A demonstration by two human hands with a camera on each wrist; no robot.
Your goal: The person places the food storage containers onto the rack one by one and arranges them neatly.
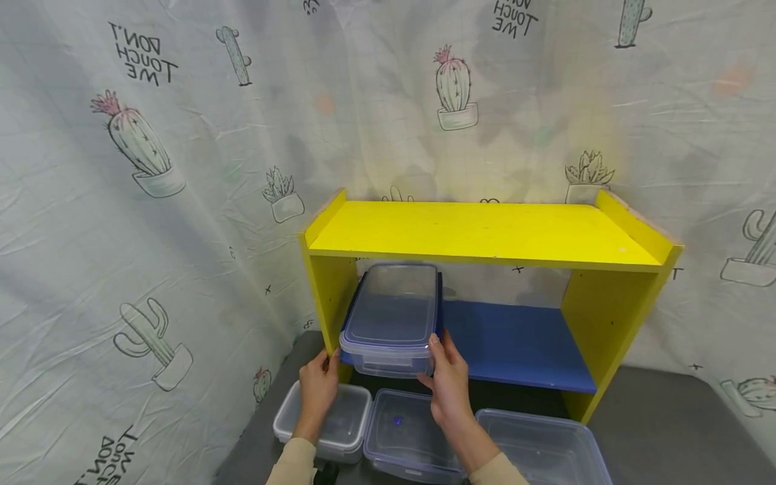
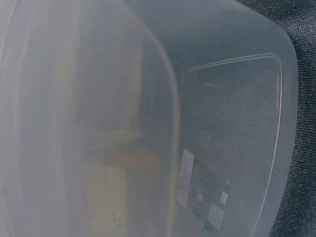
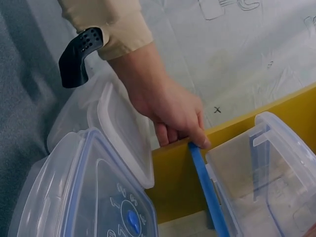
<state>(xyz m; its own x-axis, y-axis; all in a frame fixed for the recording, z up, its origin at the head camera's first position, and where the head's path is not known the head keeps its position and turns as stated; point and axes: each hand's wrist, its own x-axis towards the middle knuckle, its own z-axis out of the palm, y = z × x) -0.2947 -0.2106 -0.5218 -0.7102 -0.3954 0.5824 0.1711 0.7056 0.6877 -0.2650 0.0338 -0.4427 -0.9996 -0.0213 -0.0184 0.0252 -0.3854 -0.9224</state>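
Observation:
A clear food container (image 1: 394,306) with a blue-edged lid sits on the left part of the blue shelf board (image 1: 515,343), its front reaching past the board's edge. My right hand (image 1: 450,380) holds the container at its front right corner. With my left hand (image 1: 318,387) I grip the front edge of the yellow shelf unit's left side panel (image 1: 318,296). The right wrist view shows that left hand (image 3: 173,113) with its thumb by the blue board's end (image 3: 210,190) and fingers curled at the panel. A clear plastic container (image 2: 232,123) fills most of the left wrist view.
In front of the unit stand a white-rimmed lidded container (image 1: 345,421), a blue-rimmed one (image 1: 406,431) with a blue button, and another clear container (image 1: 539,444) at right. Grey cloth (image 1: 661,417) lies beneath; a cactus-print curtain (image 1: 206,236) hangs behind and left.

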